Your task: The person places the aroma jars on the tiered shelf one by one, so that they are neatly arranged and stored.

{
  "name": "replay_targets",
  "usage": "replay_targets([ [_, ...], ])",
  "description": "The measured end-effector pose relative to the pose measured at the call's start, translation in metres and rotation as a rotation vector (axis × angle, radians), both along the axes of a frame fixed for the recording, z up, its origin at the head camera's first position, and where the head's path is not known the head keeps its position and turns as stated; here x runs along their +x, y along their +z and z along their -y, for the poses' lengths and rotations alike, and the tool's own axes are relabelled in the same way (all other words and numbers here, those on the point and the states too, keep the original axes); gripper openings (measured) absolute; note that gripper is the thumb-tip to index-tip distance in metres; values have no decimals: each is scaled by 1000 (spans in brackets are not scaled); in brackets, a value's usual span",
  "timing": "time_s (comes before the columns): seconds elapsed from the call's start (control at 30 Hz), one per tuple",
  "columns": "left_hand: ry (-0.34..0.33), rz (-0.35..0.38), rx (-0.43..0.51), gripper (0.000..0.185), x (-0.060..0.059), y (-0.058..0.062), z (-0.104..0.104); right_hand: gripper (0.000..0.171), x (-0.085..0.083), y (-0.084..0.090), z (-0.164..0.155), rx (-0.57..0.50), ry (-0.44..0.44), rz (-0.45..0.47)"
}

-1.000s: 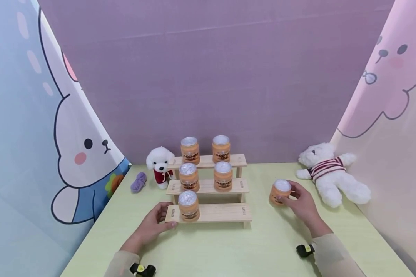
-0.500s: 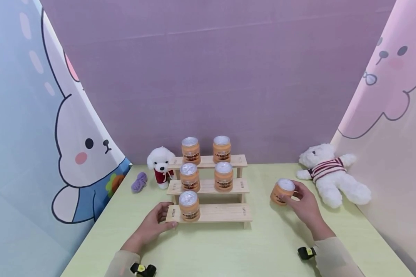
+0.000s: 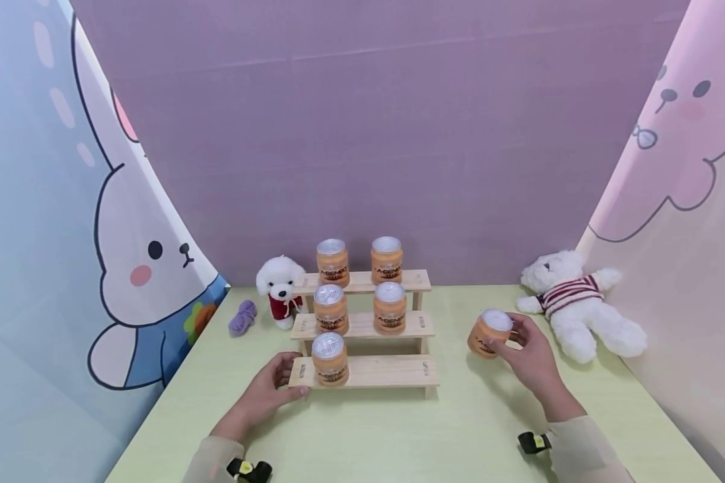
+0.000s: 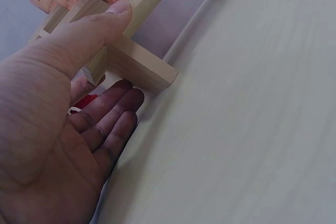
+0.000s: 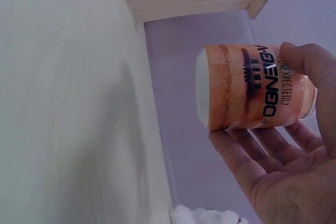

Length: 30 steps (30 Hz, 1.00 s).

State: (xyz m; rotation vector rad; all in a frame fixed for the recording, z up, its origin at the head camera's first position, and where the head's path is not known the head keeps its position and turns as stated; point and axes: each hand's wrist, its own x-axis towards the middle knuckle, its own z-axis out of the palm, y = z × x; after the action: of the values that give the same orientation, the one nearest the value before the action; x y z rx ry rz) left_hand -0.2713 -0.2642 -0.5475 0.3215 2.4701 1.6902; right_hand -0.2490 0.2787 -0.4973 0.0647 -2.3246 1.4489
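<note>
My right hand holds an orange jar with a silvery-white lid and dark lettering, thumb on one side and fingers on the other. In the right wrist view the jar is raised off the table, its shadow below. My left hand grips the left end of the lowest step of a three-step wooden display stand, thumb on the front edge and index finger behind. Similar jars stand on it: two on the top step, two on the middle, and one jar at the lowest step's left.
A white plush dog in a red garment stands behind the stand's left side, with purple yarn beside it. A white teddy bear in a striped sweater lies at the right. A purple cloth backs the pale green table.
My right hand has lifted the jar slightly and tilted it, and the jar has shifted a little left since half a second ago. My left hand stays at the stand.
</note>
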Motion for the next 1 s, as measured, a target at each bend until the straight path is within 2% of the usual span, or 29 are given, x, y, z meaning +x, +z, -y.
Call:
replay_targets([
  [0.43,-11,-18,3,74,-3,0,1,62,8,18,17,26,9,-57],
  [0.7,-16,0,6,74,-1,-4,3,61,20,24,31,37,62,-69],
  [1.0,-23,-10,13,74,-1,-3,2,62,29,31,51,30,118,-75],
])
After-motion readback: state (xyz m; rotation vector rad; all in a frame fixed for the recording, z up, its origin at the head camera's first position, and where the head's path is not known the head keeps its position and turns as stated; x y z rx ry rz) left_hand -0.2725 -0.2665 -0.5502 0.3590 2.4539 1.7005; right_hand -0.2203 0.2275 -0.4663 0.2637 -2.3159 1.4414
